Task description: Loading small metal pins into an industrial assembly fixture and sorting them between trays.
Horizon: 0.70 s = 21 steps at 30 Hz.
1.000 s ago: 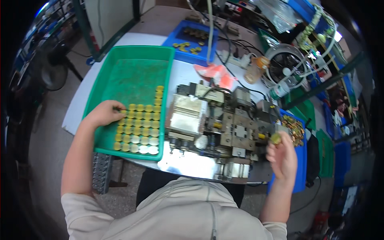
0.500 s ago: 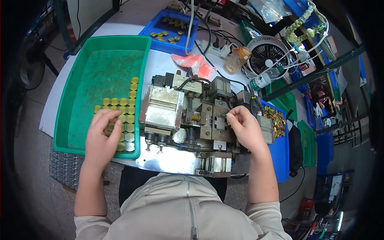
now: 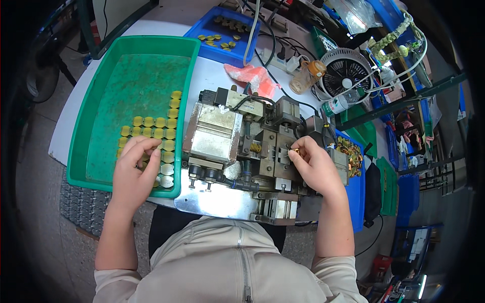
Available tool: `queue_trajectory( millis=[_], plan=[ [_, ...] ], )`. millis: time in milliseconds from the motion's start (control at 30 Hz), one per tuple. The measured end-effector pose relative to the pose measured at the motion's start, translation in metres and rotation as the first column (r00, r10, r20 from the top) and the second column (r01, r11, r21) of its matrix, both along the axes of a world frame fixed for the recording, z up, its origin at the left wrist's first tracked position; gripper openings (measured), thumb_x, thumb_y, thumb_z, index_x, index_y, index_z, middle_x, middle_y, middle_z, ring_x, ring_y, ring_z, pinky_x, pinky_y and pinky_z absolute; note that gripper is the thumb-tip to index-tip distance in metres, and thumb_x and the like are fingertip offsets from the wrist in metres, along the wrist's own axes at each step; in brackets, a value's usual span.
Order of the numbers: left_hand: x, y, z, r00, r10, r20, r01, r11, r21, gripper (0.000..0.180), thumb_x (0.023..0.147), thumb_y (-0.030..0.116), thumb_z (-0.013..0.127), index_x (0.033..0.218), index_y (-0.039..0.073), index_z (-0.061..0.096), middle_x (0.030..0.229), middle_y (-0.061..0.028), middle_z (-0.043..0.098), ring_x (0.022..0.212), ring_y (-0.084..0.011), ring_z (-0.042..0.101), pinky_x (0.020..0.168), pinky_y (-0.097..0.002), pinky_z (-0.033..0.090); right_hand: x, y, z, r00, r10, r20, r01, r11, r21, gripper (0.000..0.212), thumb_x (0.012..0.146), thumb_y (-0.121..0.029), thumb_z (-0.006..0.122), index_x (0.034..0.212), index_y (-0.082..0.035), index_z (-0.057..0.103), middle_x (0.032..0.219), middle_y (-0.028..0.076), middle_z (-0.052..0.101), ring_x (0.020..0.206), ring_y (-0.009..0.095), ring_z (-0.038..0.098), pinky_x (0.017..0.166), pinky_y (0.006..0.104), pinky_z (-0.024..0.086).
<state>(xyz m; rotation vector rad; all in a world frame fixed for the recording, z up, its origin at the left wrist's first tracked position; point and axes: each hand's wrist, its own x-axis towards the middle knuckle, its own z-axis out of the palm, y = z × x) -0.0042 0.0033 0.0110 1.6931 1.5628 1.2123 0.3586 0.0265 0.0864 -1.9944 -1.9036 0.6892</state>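
Pinching a small gold piece (image 3: 297, 151), the right hand (image 3: 319, 167) is at the right part of the big metal machine (image 3: 214, 132). Its thumb and finger are close together on the piece, and only a bit of it peeks out. The machine sits by the front edge of the white desk (image 3: 209, 78).

The left hand (image 3: 134, 174) is over the green tray (image 3: 77, 146) near the desk's left edge. Its thumb and fingers are bent, with a narrow gap at the tips. I cannot tell if they hold anything. Under and around them are rows of gold pieces (image 3: 159, 122), packed side by side in the tray's front right corner. One line of them runs farther back along the tray's right edge. The ones closest to that corner look shiny and pale.

A blue tray (image 3: 214, 54) with more pieces is by the desk's back edge. A pink cloth (image 3: 250, 78) lies in front of it. A blue bin (image 3: 357, 202) full of small metal bits (image 3: 349, 151) is at the desk's right edge.
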Motion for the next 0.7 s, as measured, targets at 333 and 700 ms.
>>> queue_trajectory(
  millis=[333,700],
  plan=[
    [0.0,0.0,0.001,1.0,-0.015,0.01,0.016,1.0,-0.027,0.018,0.093,0.002,0.064,0.11,-0.002,0.069,0.108,-0.0051,0.063,0.079,-0.012,0.054,0.064,-0.0232,0.041,-0.006,-0.001,-0.005,0.997,0.067,0.023,-0.069,0.996,0.061,0.011,0.093,-0.008,0.067,0.101,-0.002,0.062,0.079,0.003,0.06,0.064,0.012,0.05,0.06,0.0267,0.043],
    [-0.002,-0.001,-0.002,0.999,-0.032,0.002,0.032,0.999,-0.038,0.018,0.093,0.003,0.064,0.11,-0.002,0.069,0.111,-0.0056,0.063,0.079,-0.0123,0.055,0.064,-0.0234,0.042,-0.018,-0.007,-0.002,0.974,0.108,0.201,-0.137,0.982,0.134,0.014,0.09,-0.006,0.068,0.103,-0.001,0.064,0.086,0.006,0.065,0.07,0.019,0.056,0.066,0.0319,0.047]
  ],
)
